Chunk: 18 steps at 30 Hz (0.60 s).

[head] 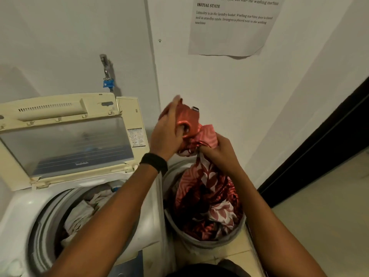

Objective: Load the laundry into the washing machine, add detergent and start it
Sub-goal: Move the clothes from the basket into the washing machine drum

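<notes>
A red and white patterned cloth [207, 188] rises out of the round grey laundry basket [201, 241] on the floor at the right of the machine. My left hand [167, 134] grips the bunched top of this cloth above the basket. My right hand [218, 149] pinches the same cloth just below and to the right. The top-loading washing machine [18, 218] stands at the left with its lid [65, 140] raised. Pale laundry [85, 210] lies inside its drum.
A tap with a blue hose fitting [108, 83] sticks out of the wall behind the machine. A printed paper sheet [231, 27] is taped to the wall above the basket. A dark door frame [327, 140] runs along the right, beside pale floor tiles [327, 212].
</notes>
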Tool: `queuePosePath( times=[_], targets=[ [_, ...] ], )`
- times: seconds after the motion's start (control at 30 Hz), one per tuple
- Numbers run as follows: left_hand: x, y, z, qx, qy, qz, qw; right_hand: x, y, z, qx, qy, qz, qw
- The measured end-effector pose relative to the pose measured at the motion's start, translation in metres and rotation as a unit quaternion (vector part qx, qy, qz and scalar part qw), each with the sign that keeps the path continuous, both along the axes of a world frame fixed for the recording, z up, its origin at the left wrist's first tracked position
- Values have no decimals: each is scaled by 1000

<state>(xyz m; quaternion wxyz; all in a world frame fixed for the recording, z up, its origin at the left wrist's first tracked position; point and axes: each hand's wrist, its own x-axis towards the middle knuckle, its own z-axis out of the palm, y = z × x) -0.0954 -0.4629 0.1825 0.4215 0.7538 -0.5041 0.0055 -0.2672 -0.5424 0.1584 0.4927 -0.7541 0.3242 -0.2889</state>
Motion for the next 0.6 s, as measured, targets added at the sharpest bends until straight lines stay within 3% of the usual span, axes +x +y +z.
queuePosePath(
  times=[0.07, 0.13, 0.2, 0.3, 0.37, 0.5, 0.6],
  targets=[
    [-10, 0, -6, 31, 8, -91, 995, 10, -2, 7, -39, 8, 16, 999],
    [-9, 5, -8, 83, 67, -196, 975, 10, -8, 11, -14, 14, 49, 999],
    [-4, 14, -14, 141, 22, -231, 962, 7, -12, 16, 22, 44, 113, 992],
    [-4, 19, -31, 124, -130, -152, 972, 10, -10, 14, 51, 97, 194, 975],
    [-3, 18, -37, 102, -168, -110, 974, 13, -8, 10, 55, 100, 199, 973],
    [6, 15, -35, 69, -128, -82, 986, 9, 0, -6, 57, 81, 165, 981],
    [12, 11, -21, 16, -11, -66, 998, 9, 11, -49, 80, 114, 142, 980]
  ],
)
